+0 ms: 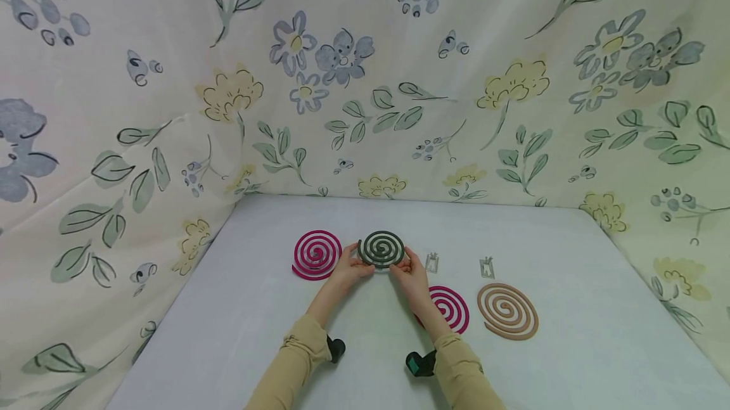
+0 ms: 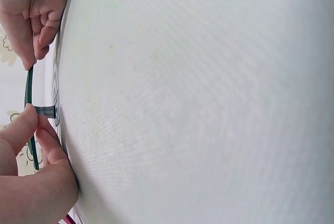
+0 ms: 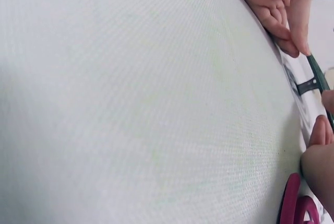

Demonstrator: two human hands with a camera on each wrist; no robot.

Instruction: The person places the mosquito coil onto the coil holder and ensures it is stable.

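A dark green spiral coil (image 1: 381, 248) is held just above the pale grey table (image 1: 570, 270) between both hands. My left hand (image 1: 358, 263) pinches its left rim, and my right hand (image 1: 402, 265) pinches its right rim. In the left wrist view the coil (image 2: 28, 85) shows edge-on, with my left hand (image 2: 35, 130) pinching it and my right hand (image 2: 32, 20) touching its far end. A small dark metal piece (image 2: 46, 111) sits between coil and table. The right wrist view shows the coil edge (image 3: 317, 71), the same metal piece (image 3: 308, 84) and my right hand (image 3: 316, 139).
A magenta coil (image 1: 316, 255) lies left of the hands. Another magenta coil (image 1: 453, 308) and a tan coil (image 1: 507, 310) lie to the right. Two small metal stands (image 1: 431, 262) (image 1: 486, 267) rest behind them. Floral cloth (image 1: 365, 80) walls the table's back and sides.
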